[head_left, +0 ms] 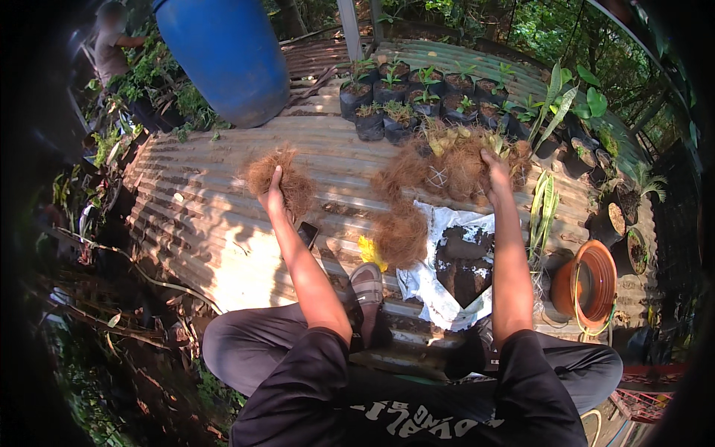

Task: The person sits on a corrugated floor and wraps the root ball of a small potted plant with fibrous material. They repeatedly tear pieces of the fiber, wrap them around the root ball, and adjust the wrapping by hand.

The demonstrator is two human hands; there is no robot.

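My left hand (274,197) is closed around a loose clump of brown coconut fibre (292,181), thumb on top, held over the corrugated sheet. On the right, my right hand (497,175) grips the edge of a coconut fibre bundle (468,170); its fingers are partly hidden by the fibre. Beside that sits another bundle tied with white string (436,177). A further loose heap of coconut fibre (400,235) lies nearer to me. Next to it, a white plastic sack (441,316) is spread out with dark soil (462,261) on it.
Several black bags of seedlings (387,93) stand at the back. A blue barrel (227,59) is at the far left, with a person (112,56) beyond it. On the right are a terracotta-coloured pot (564,287) and long-leaved cuttings (544,208). A yellow leaf (372,253) lies by my foot.
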